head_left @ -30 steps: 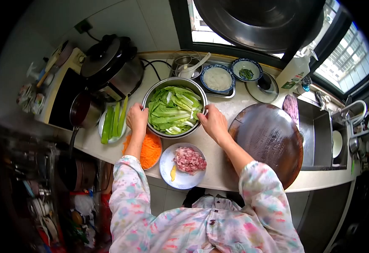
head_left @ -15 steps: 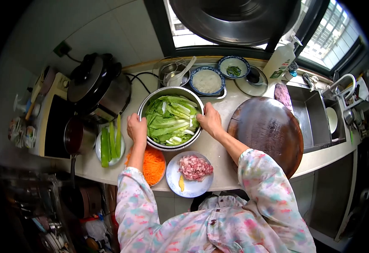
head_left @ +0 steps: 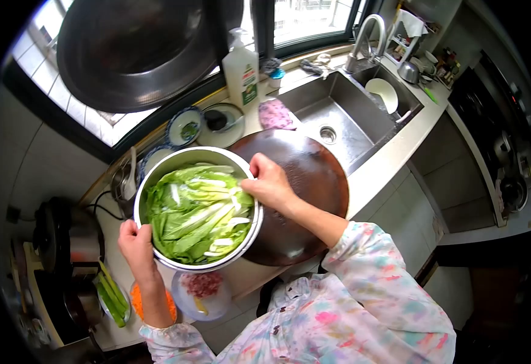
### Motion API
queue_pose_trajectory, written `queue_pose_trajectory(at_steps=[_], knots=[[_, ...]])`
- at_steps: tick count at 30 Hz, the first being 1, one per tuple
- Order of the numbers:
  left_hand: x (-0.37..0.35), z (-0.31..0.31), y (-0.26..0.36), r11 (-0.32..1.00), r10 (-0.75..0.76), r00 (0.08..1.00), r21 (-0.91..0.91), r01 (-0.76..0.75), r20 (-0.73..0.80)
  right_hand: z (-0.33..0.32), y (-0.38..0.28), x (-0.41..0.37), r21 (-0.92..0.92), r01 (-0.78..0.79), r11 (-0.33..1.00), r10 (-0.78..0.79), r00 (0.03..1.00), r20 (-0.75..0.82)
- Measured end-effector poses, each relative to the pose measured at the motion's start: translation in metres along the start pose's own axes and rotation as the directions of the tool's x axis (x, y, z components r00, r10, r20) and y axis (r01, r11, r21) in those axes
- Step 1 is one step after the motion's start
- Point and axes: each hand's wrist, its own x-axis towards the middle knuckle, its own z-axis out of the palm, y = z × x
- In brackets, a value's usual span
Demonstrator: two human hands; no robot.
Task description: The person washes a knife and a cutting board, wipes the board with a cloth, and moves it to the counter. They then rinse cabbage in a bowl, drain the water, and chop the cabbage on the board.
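A round metal pot (head_left: 177, 161) full of leafy green lettuce (head_left: 198, 212) is held up over the counter. My left hand (head_left: 136, 247) grips its lower left rim, fingers curled over the edge. On the opposite side my right hand (head_left: 271, 182) is closed on the right rim, thumb near the leaves. Beneath and to the right of the pot lies a round dark wooden chopping board (head_left: 305, 182), partly covered by it. Below the pot, a plate (head_left: 217, 308) carries chopped raw meat (head_left: 200, 284). Shredded carrot (head_left: 171, 307) shows beside my left forearm, which hides part of it.
A steel double sink (head_left: 314, 100) with a tap (head_left: 371, 30) is at the upper right. Along the window stand a pump bottle (head_left: 241, 73), a glass lid (head_left: 232, 130) and a patterned bowl (head_left: 177, 118). Green stalks (head_left: 112, 297) and a cooker (head_left: 65, 236) are at the left.
The pot has been lifted off its place and carried right in both hands, now partly over the chopping board. The camera view has turned to the right, toward the sink.
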Motion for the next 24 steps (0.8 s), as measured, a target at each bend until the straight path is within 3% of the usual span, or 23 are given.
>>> queue_pose_trajectory(at_steps=[3, 7, 10, 11, 13, 15, 18, 24], knots=[[-0.021, 0.083, 0.050, 0.999, -0.032, 0.995, -0.015, 0.033, 0.098, -0.094, 0.016, 0.014, -0.042, -0.048, 0.998, 0.044, 0.995, -0.089], [-0.053, 0.215, 0.083, 0.996, -0.010, 0.977, -0.082, 0.028, 0.212, -0.210, 0.076, 0.045, -0.018, 0.035, 0.999, -0.038, 0.967, -0.251], [-0.073, 0.322, 0.119, 0.999, -0.022, 0.975, 0.050, 0.011, 0.223, -0.303, 0.116, 0.082, -0.116, 0.005, 0.993, -0.034, 0.967, -0.251], [-0.079, 0.356, 0.117, 0.996, -0.037, 0.972, 0.083, 0.018, 0.234, -0.328, 0.129, 0.092, -0.140, -0.056, 0.989, 0.025, 0.976, -0.215], [-0.088, 0.422, 0.089, 0.994, -0.108, 0.957, 0.001, 0.112, 0.268, -0.367, 0.164, 0.112, -0.225, -0.032, 0.974, -0.025, 0.969, -0.245], [-0.100, 0.483, 0.070, 0.954, -0.284, 0.923, -0.019, 0.298, 0.260, -0.398, 0.191, 0.131, -0.364, 0.051, 0.930, -0.147, 0.959, -0.241], [-0.119, 0.558, 0.010, 0.925, -0.378, 0.914, 0.024, 0.379, 0.149, -0.420, 0.228, 0.151, -0.475, 0.073, 0.877, -0.178, 0.967, -0.182], [-0.112, 0.628, -0.022, 0.879, -0.475, 0.880, 0.053, 0.474, 0.007, -0.424, 0.290, 0.189, -0.491, 0.071, 0.868, -0.137, 0.985, -0.101]])
